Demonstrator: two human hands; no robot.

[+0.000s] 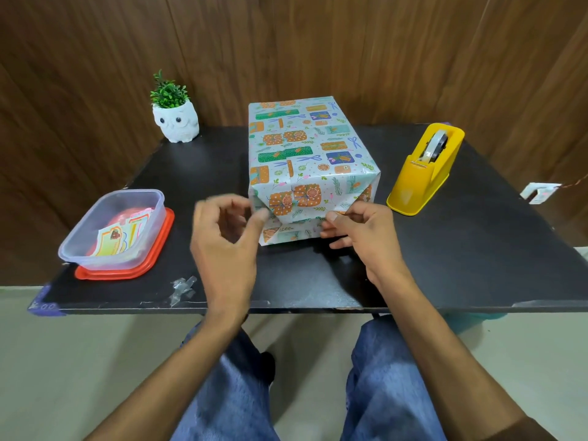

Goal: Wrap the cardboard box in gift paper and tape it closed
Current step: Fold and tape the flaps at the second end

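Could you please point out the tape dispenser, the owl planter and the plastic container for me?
tape dispenser [413, 183]: head view, yellow sloped body.
owl planter [176, 122]: head view, white face.
plastic container [101, 262]: head view, clear front wall.

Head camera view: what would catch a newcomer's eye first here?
The gift-wrapped box stands in the middle of the black table, its bright patterned paper drawing the eye. Both hands are at its near end: the right hand pinches the folded paper, while the left hand, blurred, is at the left corner. A yellow tape dispenser sits to the box's right, and a white owl planter at the back left.
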